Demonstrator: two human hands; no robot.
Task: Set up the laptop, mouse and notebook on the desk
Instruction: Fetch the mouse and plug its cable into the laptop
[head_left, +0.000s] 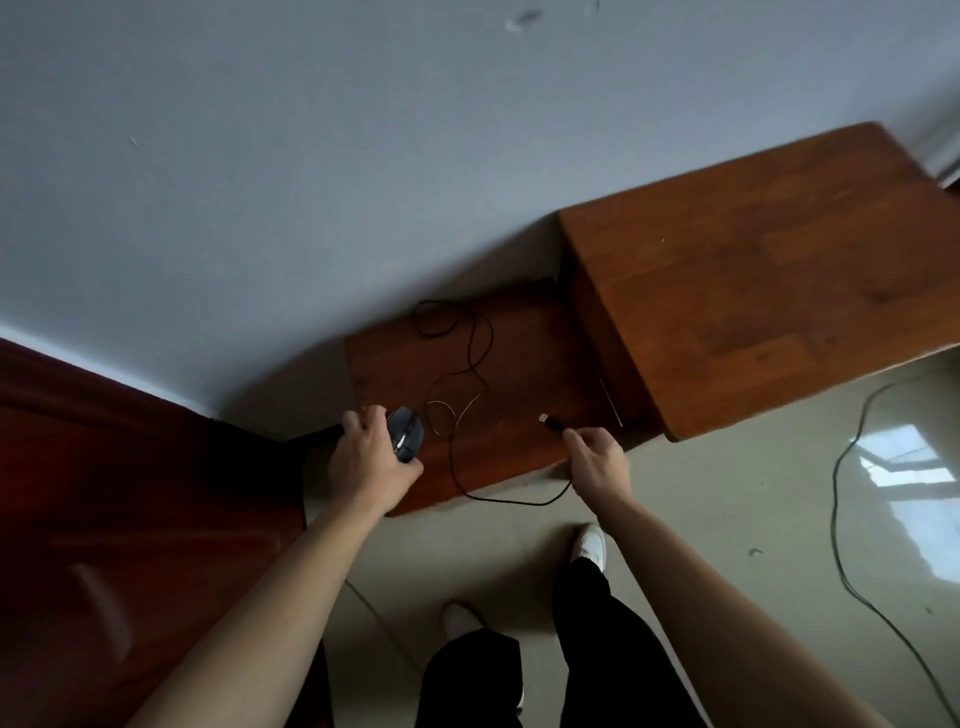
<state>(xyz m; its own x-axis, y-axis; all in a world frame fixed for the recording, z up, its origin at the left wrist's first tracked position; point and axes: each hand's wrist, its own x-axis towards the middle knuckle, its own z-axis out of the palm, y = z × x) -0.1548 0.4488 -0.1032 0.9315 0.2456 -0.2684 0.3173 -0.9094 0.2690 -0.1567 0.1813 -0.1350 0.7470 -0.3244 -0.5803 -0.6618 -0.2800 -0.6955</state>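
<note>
A dark wired mouse (407, 432) lies at the near left corner of a low wooden stand (524, 364). My left hand (370, 457) is wrapped around it. Its thin black cable (470, 358) loops over the stand and hangs off the front edge. My right hand (597, 460) pinches the cable just behind the USB plug (549, 422), which points left over the stand. The taller wooden desk (769, 270) stands to the right, its top bare. No laptop or notebook is in view.
A grey wall runs behind both pieces of furniture. A dark red wooden door (104, 493) is at the left. My legs and white shoes (589, 543) stand on the shiny tiled floor, where another black cable (852, 519) lies at the right.
</note>
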